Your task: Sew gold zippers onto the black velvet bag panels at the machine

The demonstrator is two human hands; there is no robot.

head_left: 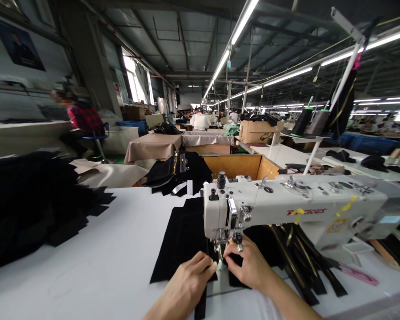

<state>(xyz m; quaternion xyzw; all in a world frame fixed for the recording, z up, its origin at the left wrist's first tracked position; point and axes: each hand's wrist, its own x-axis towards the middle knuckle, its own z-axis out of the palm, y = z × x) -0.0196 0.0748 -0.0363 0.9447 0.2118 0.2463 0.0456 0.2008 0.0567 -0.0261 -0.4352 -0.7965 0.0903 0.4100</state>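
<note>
A white sewing machine (263, 200) stands in front of me. Flat under its needle and presser foot lies a black fabric panel (178, 240), mostly left of the needle. My left hand (195, 273) is closed on the panel's right edge, just in front of the presser foot. My right hand (248, 264) is right of the needle, thumb and forefinger pinched together beside the foot; what they hold is too small to make out. A narrow black strip (201, 306) hangs toward me below my left hand. Black zipper strips (298, 262) with gold teeth lie under the machine arm.
Pink-handled scissors (358, 273) lie right of the zippers. A large pile of black pieces (30, 209) covers the table's left side, and more black pieces (183, 171) lie behind the machine. Thread cones (302, 122) stand on a rack. A person in red plaid (86, 120) sits far left.
</note>
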